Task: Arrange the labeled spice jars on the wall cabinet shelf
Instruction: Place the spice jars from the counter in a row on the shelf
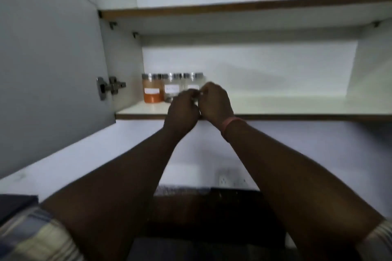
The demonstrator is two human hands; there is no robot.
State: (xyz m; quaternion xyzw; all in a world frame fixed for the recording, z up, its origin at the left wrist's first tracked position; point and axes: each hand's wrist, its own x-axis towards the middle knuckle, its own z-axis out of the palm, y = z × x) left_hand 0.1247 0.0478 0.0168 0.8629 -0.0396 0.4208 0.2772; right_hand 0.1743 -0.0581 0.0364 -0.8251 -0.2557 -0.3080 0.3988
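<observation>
Evidently both hands, left hand [182, 106] and right hand [214, 101], are meeting with fingers curled at the third spice jar [192, 85] at nine o'clock on the shelf [286, 110], though I cannot tell what they are gripping, and nudging it level with the row is looking like the next move.

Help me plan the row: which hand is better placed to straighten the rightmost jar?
Probably the right hand: it sits directly before the rightmost jar, while the left hand is nearer the middle jar.

Three spice jars stand upright in a row at the left end of the lower cabinet shelf [275, 105], left of frame centre. The orange jar [151, 91], leftmost, holds orange powder and carries a white label. The middle jar [171, 88] is clear, labelled, nearly empty. The right jar [192, 82] is clear, labelled, its lower part hidden. All have silver lids.
</observation>
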